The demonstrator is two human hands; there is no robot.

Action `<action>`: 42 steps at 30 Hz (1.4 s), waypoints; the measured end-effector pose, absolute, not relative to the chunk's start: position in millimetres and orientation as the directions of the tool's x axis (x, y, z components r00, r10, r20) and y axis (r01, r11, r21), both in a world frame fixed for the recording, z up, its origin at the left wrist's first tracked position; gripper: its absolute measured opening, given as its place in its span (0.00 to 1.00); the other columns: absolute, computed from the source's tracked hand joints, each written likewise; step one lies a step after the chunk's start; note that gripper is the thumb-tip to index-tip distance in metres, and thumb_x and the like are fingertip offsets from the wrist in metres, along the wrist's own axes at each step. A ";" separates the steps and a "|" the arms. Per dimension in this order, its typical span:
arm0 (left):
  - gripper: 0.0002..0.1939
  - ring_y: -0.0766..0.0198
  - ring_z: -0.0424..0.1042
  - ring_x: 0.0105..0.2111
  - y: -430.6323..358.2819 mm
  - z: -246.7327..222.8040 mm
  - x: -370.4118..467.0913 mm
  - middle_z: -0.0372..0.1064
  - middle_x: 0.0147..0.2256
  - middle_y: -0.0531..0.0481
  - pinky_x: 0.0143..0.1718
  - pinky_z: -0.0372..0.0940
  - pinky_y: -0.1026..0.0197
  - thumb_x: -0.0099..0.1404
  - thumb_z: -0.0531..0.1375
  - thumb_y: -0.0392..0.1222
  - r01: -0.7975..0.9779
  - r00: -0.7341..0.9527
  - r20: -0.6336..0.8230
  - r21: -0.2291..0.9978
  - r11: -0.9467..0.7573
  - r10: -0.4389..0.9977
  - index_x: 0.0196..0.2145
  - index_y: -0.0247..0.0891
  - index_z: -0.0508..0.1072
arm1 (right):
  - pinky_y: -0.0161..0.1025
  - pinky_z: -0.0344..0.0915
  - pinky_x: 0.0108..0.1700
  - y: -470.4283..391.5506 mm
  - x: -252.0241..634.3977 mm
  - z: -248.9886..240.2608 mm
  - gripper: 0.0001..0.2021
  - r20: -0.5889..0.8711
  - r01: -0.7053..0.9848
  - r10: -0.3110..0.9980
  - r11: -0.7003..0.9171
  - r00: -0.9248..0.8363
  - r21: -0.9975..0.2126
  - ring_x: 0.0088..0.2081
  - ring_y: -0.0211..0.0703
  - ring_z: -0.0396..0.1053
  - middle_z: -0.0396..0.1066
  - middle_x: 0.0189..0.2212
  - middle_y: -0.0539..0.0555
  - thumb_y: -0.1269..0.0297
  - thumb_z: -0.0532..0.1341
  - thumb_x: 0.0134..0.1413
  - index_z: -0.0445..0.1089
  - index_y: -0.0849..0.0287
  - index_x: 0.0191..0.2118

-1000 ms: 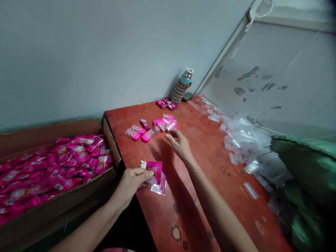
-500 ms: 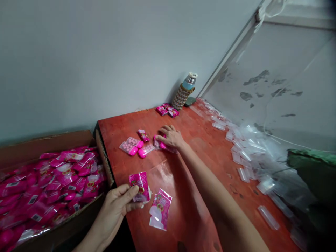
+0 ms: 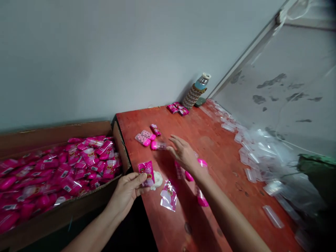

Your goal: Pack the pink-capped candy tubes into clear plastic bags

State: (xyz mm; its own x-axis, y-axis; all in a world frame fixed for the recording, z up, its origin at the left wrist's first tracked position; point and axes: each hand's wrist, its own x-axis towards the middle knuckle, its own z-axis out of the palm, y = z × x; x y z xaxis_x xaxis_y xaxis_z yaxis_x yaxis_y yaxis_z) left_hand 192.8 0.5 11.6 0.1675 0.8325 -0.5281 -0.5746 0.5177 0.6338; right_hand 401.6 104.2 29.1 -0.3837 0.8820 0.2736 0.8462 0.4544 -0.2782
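My left hand pinches a pink printed sachet at the table's left edge, beside a whitish lump. Flat pink wrappers lie just right of it. My right hand is over the middle of the table, fingers apart, with nothing seen in it. Near its fingertips lies a clear candy box with a pink cap. Two similar boxes and a small wrapped pack are farther left. More pink-capped boxes lie under and beside my right forearm, partly hidden.
An open carton full of pink packs stands at the left. Several pink packs and a bottle in a woven sleeve are by the wall. Clear plastic cases are heaped on the right of the red table.
My right hand has drawn back from the candy boxes, and its fingers have spread. Some boxes now lie nearer, around my right forearm. The view has shifted left.
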 end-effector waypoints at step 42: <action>0.02 0.66 0.71 0.25 -20.3 8.7 153.0 0.72 0.25 0.47 0.26 0.70 0.64 0.55 0.60 0.30 -0.680 -0.003 -0.577 0.600 0.421 0.817 0.25 0.30 0.73 | 0.45 0.50 0.57 186.2 331.2 27.1 0.30 0.020 0.893 0.948 0.307 -0.318 -0.328 0.61 0.45 0.46 0.45 0.62 0.58 0.57 0.50 0.57 0.40 0.60 0.62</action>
State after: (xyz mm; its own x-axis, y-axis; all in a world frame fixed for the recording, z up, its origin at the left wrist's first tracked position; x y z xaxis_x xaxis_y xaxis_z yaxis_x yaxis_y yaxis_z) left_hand 153.0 -20.3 8.7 -0.0029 0.8169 -0.5768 -0.6802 0.4211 0.5999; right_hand 331.2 186.2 27.1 -0.3184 0.9477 0.0200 0.8934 0.3071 -0.3280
